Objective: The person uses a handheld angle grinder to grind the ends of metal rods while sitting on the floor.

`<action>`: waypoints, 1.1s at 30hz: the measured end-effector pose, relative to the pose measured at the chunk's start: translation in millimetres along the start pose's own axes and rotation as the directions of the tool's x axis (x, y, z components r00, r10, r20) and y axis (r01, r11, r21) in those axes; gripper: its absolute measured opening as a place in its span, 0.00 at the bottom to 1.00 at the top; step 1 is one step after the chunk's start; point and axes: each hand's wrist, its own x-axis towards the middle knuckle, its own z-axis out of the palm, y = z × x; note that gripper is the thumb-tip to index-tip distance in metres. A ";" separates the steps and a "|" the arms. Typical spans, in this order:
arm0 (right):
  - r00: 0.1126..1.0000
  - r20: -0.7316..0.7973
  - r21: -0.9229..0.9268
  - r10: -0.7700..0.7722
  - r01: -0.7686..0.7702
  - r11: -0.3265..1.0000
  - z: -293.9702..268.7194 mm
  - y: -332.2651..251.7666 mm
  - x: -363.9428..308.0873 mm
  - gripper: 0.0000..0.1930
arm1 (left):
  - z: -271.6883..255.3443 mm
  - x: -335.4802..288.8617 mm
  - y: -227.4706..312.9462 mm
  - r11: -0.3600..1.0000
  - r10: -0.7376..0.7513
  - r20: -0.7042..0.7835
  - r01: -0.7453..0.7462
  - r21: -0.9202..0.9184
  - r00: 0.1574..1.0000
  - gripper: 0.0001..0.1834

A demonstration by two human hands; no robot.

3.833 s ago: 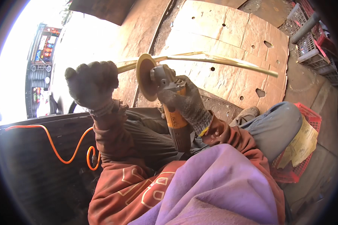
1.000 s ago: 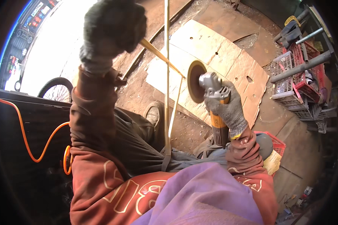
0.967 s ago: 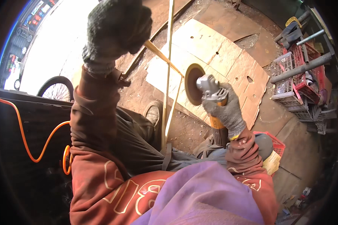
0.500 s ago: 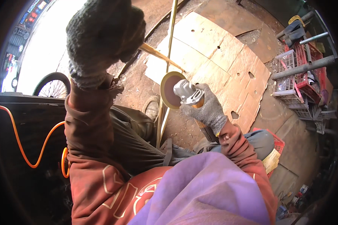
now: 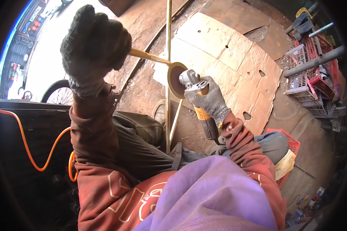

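Observation:
My left hand (image 5: 92,52), in a grey knit glove, is raised at the upper left and closed round one end of a thin brass-coloured tube (image 5: 150,56). That tube meets a long upright tube (image 5: 168,34) of the same colour; a shorter slanting piece (image 5: 176,120) shows lower down. Gloved too, my right hand (image 5: 210,100) grips a yellow and black angle grinder (image 5: 202,114) by its body, near the silver head. Its round cutting disc (image 5: 176,81) stands beside the tubes' meeting point and overlaps it in view; whether they touch I cannot tell.
A flattened cardboard sheet (image 5: 235,65) with holes lies on the floor ahead. Plastic crates (image 5: 297,73) and metal pipes (image 5: 316,61) stand at the right. An orange hose (image 5: 25,142) hangs at the left, below a bicycle wheel (image 5: 59,94). A red crate (image 5: 293,143) sits beside my right knee.
My left hand has shifted down and slightly left, tilting the brass-coloured tube flatter. The grinder has moved up a little, bringing its disc near the tubes' meeting point.

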 end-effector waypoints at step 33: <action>0.993 0.110 -0.050 -0.037 0.043 0.998 7.3 9.5 -9.1 0.36 | -14.6 -15.9 5.3 0.988 -0.006 -0.148 0.029 0.154 0.989 0.23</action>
